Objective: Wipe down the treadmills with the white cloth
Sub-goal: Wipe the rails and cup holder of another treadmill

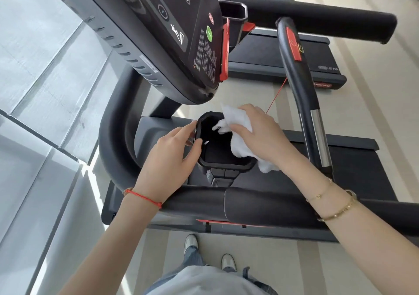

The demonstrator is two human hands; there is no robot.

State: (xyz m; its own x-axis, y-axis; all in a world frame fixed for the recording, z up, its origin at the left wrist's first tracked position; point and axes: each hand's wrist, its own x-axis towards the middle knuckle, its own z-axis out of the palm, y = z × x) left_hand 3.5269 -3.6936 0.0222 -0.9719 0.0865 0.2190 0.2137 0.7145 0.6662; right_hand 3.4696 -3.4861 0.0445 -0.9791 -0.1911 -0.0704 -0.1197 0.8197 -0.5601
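Pinching crumpled white cloth [238, 134], right-hand fingers [240, 129] wipe the black octagonal holder [223, 166]; left-hand fingers [192, 145] grip its rim.

Console [176, 22] cut off at top edge; label print too small to read. White cloth [238, 134] partly hidden under right hand [260, 136]. Cup holder [217, 154] floor lost in shadow. Far treadmill [283, 52] logo clipped by handrail.

Left hand [169, 153] fingers loosely curled, right hand [260, 134] gripping, forearms extended
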